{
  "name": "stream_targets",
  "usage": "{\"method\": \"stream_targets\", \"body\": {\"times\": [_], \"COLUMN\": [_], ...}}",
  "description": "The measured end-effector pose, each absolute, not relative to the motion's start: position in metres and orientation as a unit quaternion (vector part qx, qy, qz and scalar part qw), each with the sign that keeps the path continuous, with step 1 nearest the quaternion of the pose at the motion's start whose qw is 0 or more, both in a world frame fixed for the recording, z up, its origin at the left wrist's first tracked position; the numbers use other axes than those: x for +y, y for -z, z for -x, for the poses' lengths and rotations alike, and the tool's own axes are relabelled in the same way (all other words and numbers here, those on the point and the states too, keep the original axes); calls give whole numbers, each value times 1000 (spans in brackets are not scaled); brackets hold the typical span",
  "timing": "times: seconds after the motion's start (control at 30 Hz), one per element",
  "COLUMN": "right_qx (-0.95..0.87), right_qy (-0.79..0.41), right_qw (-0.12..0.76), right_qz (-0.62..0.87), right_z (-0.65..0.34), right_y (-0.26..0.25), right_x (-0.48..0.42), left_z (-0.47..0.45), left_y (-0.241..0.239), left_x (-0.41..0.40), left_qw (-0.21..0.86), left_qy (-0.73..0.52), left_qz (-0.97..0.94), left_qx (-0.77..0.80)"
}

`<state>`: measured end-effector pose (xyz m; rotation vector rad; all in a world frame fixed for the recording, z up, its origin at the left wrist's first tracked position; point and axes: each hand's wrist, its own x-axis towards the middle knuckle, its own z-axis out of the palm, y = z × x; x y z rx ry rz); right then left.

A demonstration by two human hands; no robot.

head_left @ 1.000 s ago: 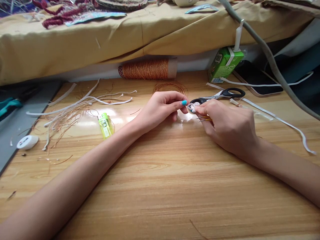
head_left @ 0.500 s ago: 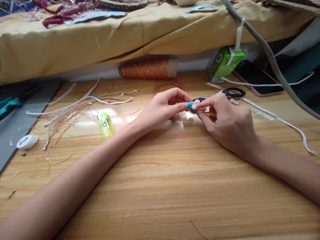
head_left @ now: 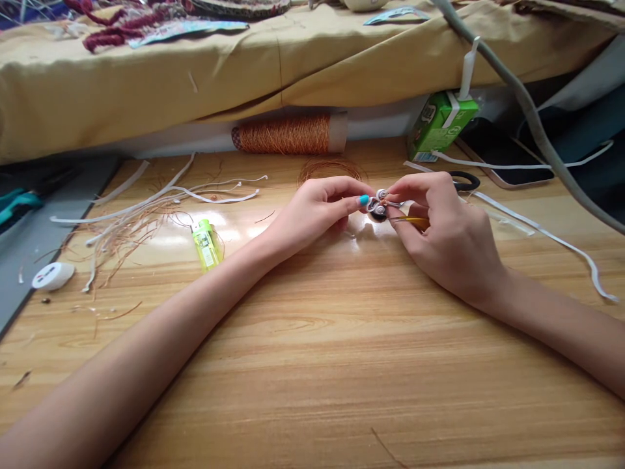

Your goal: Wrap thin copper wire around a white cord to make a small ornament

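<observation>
My left hand (head_left: 326, 203), with a turquoise thumbnail, pinches the left edge of a small ornament of white coiled cord (head_left: 380, 202) with round spirals. My right hand (head_left: 442, 228) has thumb and index finger at the ornament's right side. Tucked in that same hand is a slim yellow tool (head_left: 416, 221) with a thin metal tip pointing left; its exact kind is hard to make out. Behind the right fingers lie black-handled scissors (head_left: 465, 180), mostly hidden.
An orange thread cone (head_left: 286, 135) and a coil of copper-coloured thread (head_left: 329, 168) lie behind my hands. To the left are white cord pieces (head_left: 161, 192), a green lighter (head_left: 206, 244) and a white cap (head_left: 53, 277). A green drink carton (head_left: 442, 126) and a phone (head_left: 502, 156) stand back right.
The ornament has turned between my fingers, so its spirals now face me more plainly. My right fingers have shifted slightly right and up, and the left thumb has drawn back a little.
</observation>
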<state>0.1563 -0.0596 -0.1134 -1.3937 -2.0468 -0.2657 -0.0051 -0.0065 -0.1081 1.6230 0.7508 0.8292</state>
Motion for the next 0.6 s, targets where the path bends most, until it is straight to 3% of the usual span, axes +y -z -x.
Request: {"method": "stream_targets", "body": {"times": [0.6], "right_qx": [-791], "right_qy": [98], "right_qw": [289], "right_qz": [530], "right_z": [-157], "right_y": [113], "right_x": [-58], "left_z": [5], "left_y": [105], "left_x": [-8], "left_qw": [594], "left_qy": [-340], "left_qz": [-657], "left_qx": [318]}}
